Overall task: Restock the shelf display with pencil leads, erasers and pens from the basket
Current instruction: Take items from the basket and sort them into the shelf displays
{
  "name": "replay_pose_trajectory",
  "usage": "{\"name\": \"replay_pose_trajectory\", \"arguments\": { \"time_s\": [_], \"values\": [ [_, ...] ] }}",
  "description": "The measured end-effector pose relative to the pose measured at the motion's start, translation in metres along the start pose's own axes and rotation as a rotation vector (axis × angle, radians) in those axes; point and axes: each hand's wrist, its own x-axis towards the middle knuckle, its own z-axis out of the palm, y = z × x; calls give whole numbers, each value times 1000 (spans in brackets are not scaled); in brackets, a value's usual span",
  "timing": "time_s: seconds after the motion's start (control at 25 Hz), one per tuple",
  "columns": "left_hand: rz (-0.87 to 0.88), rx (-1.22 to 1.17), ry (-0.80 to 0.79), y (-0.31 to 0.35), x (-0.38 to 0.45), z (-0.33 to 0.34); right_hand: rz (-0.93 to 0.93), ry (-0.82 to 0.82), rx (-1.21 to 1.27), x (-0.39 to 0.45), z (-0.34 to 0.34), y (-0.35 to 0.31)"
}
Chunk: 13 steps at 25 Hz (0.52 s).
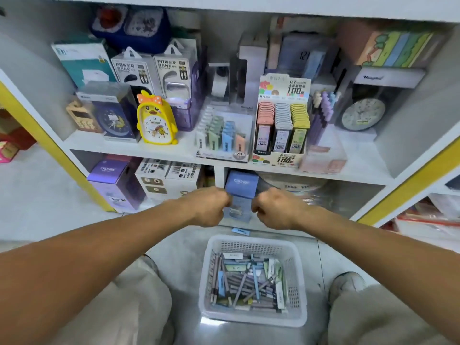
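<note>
Basket (pixel 252 242) set on floor between knees, kept within reach below shelf (pixel 174 151); filled with loose pens (pixel 245 282) and flat packs, nothing lifted out yet. Left hand (pixel 209 207) and right hand (pixel 272 209) held level above basket, fingers curled in; whether anything is pinched cannot be told. Lead box (pixel 282 125) nearly full, eraser tray (pixel 224 135) part filled, pen rack (pixel 322 108) beside them, probably awaiting stock.

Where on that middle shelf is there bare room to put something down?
Bare shelf board shows between the yellow duck clock and the eraser tray, and at the right end below the round clock. From the eraser tray through the lead display to the pen box it is crowded.
</note>
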Motion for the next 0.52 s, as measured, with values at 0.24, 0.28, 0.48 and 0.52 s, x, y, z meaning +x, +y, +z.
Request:
{"name": "replay_pose_trajectory", "arguments": {
  "time_s": [0.24, 0.28, 0.48, 0.52],
  "values": [
    [-89, -98, -287, 10, 40, 105, 181, -303, 179, 12, 123, 28],
    [-98, -118, -296, 11, 47, 120, 193, -324, 193, 14, 138, 31],
    [-124, -116, -360, 6, 77, 182, 237, -398, 238, 32, 194, 41],
    [-123, -110, -344, 5, 82, 188, 249, -365, 234, 36, 199, 40]
  ]
}}
